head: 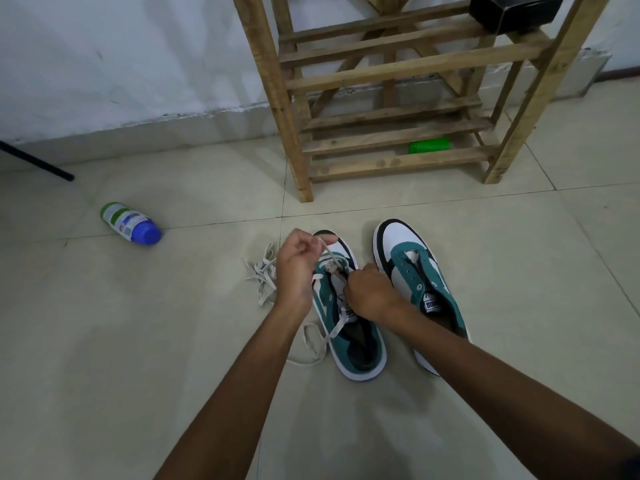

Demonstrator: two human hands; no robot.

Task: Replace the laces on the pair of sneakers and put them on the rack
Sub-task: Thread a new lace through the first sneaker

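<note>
Two green, white and black sneakers stand side by side on the tiled floor. The left sneaker (360, 344) has a white lace (334, 329) partly threaded through its front eyelets. My left hand (298, 268) pinches one end of that lace above the toe. My right hand (370, 292) is curled over the tongue and pinches the lace at the eyelets. The lace's free end trails off the shoe onto the floor. The right sneaker (412, 268) has no lace in it. A second loose white lace (261, 275) lies bunched on the floor left of my left hand.
A wooden slatted rack (391, 136) stands just beyond the sneakers, with a black box (512, 10) on its upper shelf and a green object (428, 145) under the bottom slats. A bottle with a blue cap (130, 223) lies on the floor at left, near a black rod (38, 161).
</note>
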